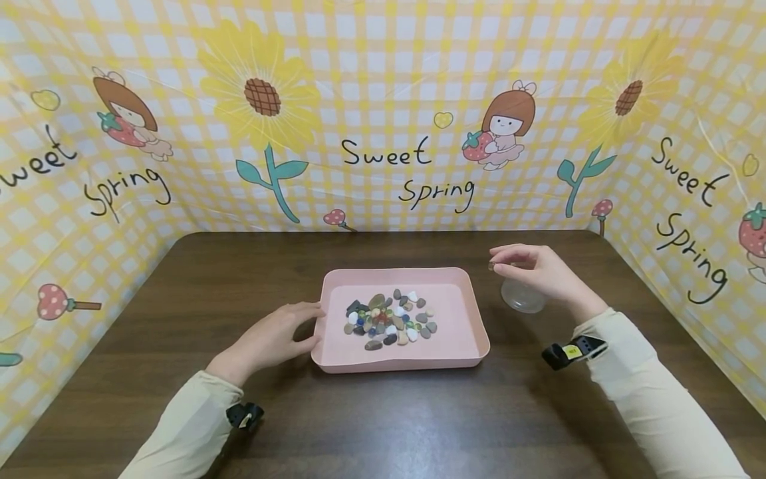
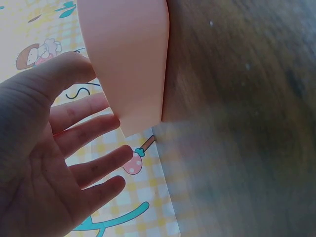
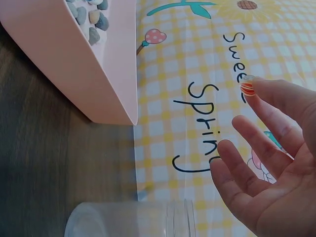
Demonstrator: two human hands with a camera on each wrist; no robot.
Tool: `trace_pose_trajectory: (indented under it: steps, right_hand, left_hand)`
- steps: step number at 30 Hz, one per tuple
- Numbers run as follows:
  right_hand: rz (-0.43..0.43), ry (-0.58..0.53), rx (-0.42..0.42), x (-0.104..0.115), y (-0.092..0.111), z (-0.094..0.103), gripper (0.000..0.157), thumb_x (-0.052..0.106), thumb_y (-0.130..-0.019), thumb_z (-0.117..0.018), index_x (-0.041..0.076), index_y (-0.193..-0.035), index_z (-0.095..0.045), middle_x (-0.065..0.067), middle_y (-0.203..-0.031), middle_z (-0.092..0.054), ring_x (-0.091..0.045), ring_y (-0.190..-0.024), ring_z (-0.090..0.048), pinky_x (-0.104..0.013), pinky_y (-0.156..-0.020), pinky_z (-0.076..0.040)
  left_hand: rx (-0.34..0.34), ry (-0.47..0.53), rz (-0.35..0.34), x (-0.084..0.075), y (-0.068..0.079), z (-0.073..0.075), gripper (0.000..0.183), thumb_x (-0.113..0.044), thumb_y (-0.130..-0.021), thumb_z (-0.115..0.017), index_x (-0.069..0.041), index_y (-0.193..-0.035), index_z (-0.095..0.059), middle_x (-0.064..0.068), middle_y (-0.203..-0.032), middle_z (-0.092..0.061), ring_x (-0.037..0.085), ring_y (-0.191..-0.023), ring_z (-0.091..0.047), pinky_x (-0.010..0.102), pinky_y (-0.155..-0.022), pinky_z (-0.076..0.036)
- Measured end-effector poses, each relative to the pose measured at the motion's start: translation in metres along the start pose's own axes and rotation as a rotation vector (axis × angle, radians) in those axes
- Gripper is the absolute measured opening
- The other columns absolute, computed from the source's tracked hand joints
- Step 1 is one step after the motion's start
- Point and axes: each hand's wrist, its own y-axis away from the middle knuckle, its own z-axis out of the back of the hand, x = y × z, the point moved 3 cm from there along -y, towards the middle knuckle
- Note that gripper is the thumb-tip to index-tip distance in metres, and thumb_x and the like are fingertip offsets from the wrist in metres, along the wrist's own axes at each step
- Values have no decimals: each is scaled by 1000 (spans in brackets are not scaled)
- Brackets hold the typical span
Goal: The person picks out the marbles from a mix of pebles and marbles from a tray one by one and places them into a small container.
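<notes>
A pink tray holds a spread of pebbles and glass marbles. At its left wall, my left hand rests loosely extended fingertips on the rim; the left wrist view shows the thumb and some fingers right at that edge. My right hand pinches a small orange-and-clear striped marble between thumb and forefinger, its other fingers spread. Beneath that hand stands a clear jar, partly hidden by it in the head view. The right wrist view catches the jar's open-looking end at the bottom.
All of this is on a dark wooden table. Behind it and at both sides hangs a yellow checked cloth printed with flowers and lettering. Black straps with small cameras sit over the sleeves.
</notes>
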Motion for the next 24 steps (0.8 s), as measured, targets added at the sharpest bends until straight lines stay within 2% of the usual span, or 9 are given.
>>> trace_pose_trajectory:
  steps: [4,7,11,13,19,24]
  right_hand:
    - [1,-15,-10,-2,2,4,28,27,-89,-62,5,-106,-67,-12,-129,-59,11,-101,-54,-14,-89,-44]
    - [10,-35,-24,-5,4,6,28,26,-89,-62,3,-106,-67,-4,-124,-61,14,-100,-54,-7,-85,-43]
    - [19,-85,-36,-9,7,10,29,24,-89,-62,0,-107,-65,20,-112,-59,14,-99,-55,-7,-82,-45]
    - [30,-106,-40,-11,8,11,29,22,-89,-62,-2,-107,-64,28,-108,-57,14,-98,-56,-8,-81,-47]
    - [15,-116,-72,-14,11,15,31,22,-89,-63,-2,-108,-64,31,-105,-57,13,-96,-57,-10,-77,-49]
    - [-6,-93,-107,-19,13,19,32,24,-89,-62,0,-110,-64,31,-105,-58,14,-95,-57,-7,-79,-45]
  left_hand:
    - [3,5,2,0,0,0,42,-23,-87,-63,-1,-121,-59,19,-131,-56,36,-121,-53,52,-102,-41]
    - [7,8,4,0,1,0,42,-23,-87,-63,-1,-122,-59,19,-131,-56,35,-121,-53,51,-101,-43]
    - [12,8,10,0,1,0,42,-23,-87,-63,-1,-122,-59,18,-131,-56,35,-121,-53,51,-101,-43]
    - [14,9,11,0,1,0,42,-23,-87,-63,-2,-122,-59,18,-131,-56,35,-121,-53,51,-101,-43]
    - [14,14,15,-1,1,1,42,-23,-87,-63,-1,-122,-59,18,-132,-56,36,-121,-52,53,-102,-41]
    - [24,19,28,-1,1,1,42,-23,-87,-63,-1,-122,-59,18,-132,-55,37,-122,-51,54,-103,-39]
